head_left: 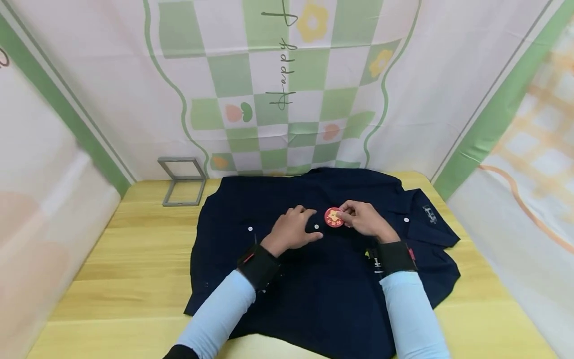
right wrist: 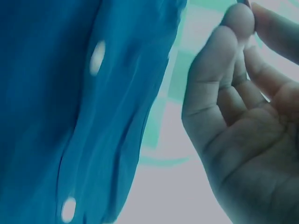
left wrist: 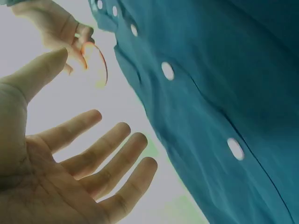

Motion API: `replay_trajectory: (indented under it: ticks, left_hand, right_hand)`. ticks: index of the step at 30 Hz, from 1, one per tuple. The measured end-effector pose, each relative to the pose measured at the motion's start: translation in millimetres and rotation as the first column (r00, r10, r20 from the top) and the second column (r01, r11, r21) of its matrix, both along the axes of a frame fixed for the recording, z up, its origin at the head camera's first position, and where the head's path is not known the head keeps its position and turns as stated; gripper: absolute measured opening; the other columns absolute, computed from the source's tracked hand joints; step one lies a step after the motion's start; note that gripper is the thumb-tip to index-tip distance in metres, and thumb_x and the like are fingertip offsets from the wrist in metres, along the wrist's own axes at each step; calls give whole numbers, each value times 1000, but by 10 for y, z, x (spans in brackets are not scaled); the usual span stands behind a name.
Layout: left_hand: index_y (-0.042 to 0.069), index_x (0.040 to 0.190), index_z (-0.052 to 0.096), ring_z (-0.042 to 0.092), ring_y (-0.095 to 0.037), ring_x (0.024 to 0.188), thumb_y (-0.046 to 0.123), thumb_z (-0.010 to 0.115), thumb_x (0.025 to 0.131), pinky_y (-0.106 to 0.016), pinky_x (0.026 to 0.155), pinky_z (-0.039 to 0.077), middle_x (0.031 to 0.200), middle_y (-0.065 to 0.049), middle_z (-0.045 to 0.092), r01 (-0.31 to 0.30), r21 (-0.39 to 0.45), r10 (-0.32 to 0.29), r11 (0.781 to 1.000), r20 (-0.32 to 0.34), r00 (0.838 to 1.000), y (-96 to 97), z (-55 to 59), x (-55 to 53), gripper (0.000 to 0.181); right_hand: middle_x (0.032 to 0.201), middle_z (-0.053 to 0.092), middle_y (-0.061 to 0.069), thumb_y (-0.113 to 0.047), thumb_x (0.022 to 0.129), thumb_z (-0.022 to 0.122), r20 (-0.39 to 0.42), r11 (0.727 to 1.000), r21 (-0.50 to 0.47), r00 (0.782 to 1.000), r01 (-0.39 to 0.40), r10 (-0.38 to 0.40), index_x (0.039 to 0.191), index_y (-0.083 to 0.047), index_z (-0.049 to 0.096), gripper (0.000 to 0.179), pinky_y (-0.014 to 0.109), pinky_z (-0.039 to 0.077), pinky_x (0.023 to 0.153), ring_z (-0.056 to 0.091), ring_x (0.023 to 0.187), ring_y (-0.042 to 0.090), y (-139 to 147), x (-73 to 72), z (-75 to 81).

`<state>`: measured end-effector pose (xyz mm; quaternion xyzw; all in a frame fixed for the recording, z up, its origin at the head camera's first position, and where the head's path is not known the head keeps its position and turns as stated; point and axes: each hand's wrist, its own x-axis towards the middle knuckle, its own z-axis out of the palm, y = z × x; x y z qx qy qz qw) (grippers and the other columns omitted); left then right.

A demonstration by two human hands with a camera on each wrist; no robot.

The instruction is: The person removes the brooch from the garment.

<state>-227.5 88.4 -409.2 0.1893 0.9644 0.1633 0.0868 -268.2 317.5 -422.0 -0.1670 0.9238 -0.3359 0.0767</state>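
Note:
A dark navy shirt (head_left: 341,299) with white buttons lies spread on the table. My right hand (head_left: 365,218) pinches a round red badge (head_left: 331,219) with a yellow figure by its right edge, over the shirt's middle. In the right wrist view, thumb and index finger meet at the top, with only a sliver of the badge showing. My left hand (head_left: 291,229) hovers over the shirt left of the badge, near a white button (head_left: 316,227). Its fingers are spread and its palm holds nothing, as the left wrist view shows.
A grey hinged double frame (head_left: 184,203) stands unfolded at the back left of the wooden table (head_left: 112,279). A printed cloth (head_left: 287,139) with green checks hangs behind the table. The shirt collar (head_left: 430,219) points to the right, beside a short sleeve (head_left: 441,271).

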Motion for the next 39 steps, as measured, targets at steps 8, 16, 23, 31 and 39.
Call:
replay_trajectory:
  ticks: [8,16,23,31,39]
  left_hand:
    - [17,144,49,54,-33,121,47,65,92,-48,98,48,140,-14,51,-108,154,111,982,-14,994,-607,-162,99,62]
    - [14,143,51,54,-34,122,44,66,92,-49,96,50,136,-15,54,-141,255,160,957,-54,986,-850,-240,223,60]
    - [12,142,51,57,-33,119,40,67,93,-48,94,51,133,-14,55,-148,336,191,930,-99,977,-908,-263,305,59]
    - [11,141,52,61,-27,111,33,70,92,-42,87,54,129,-11,57,-109,429,208,897,-189,960,-923,-262,305,56]
    - [10,137,53,65,-25,108,20,73,90,-38,89,55,131,-12,58,-21,531,210,847,-299,931,-936,-297,265,52]
  right_hand:
    - [86,68,11,-22,100,58,6,998,-69,1000,-8,8,108,-3,66,22,28,47,64,65,75,25,-532,-98,-18]
    - [89,69,10,-25,100,58,30,989,-149,999,21,-17,111,-4,67,25,28,51,64,67,82,30,-919,-52,27]
    - [86,69,10,-25,100,58,26,979,-203,1000,15,-10,110,-4,67,25,30,51,67,67,80,30,-1106,39,-7]
    - [90,69,12,-25,100,59,35,968,-248,999,25,-17,111,-3,67,26,27,51,66,68,82,31,-1164,85,-37]
    - [88,70,14,-24,100,59,51,962,-272,999,-3,18,111,-4,67,25,29,51,67,67,81,34,-1215,123,-28]
